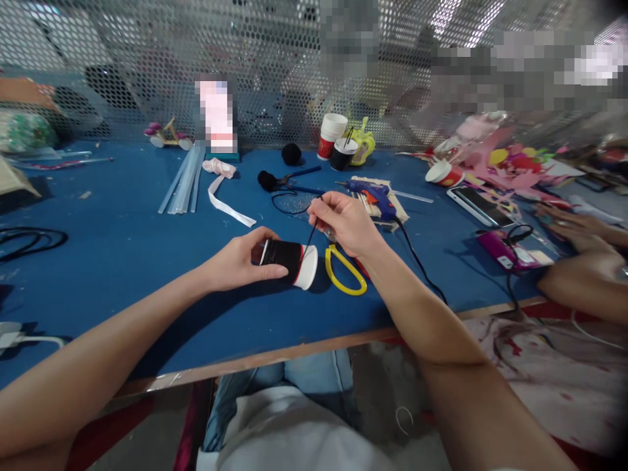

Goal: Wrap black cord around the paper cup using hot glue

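My left hand [240, 260] grips a paper cup [294, 261] lying on its side on the blue table [122, 261]; the cup is wrapped in black cord, with its white rim pointing right. My right hand [343, 222] is closed in a pinch on the black cord [311, 232], which runs taut from the cup up to my fingers. Yellow-handled scissors [346, 271] lie just right of the cup, under my right wrist.
A blue glue gun [375, 195] rests on wooden sticks behind my right hand, its cable trailing off the front edge. Glue sticks [184, 183], a pink ribbon [220, 190], black pompoms [291, 154], cups [333, 134] and a phone [478, 206] lie around. Another person's arms [579, 261] rest at right.
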A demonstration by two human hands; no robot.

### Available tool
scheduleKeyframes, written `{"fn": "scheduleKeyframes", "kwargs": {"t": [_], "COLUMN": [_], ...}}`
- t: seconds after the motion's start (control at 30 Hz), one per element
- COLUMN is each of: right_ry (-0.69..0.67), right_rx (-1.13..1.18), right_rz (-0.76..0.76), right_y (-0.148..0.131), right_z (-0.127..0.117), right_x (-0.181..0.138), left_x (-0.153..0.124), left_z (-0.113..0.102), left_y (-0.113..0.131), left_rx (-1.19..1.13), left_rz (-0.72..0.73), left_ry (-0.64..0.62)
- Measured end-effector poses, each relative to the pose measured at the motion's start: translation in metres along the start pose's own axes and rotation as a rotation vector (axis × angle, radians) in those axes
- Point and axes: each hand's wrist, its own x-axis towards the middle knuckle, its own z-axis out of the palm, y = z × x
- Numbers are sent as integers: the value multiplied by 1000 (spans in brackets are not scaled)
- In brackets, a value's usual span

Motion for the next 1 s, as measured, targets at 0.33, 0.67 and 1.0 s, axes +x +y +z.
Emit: {"fn": "scheduleKeyframes", "kwargs": {"t": [0.33, 0.67, 1.0], "right_ry": [101, 124, 19], "right_rx": [-209, -292, -361], "right_rz": [-106, -89, -12], "right_y": [4, 8, 9], "right_z": [-4, -1, 1], "right_x": [6, 8, 5], "left_x": [-1, -4, -5], "left_z": [2, 5, 6], "left_y": [8, 13, 8], "left_rx": [-28, 4, 54], "left_rz": [-88, 17, 150], "left_ry": [-115, -91, -31]}}
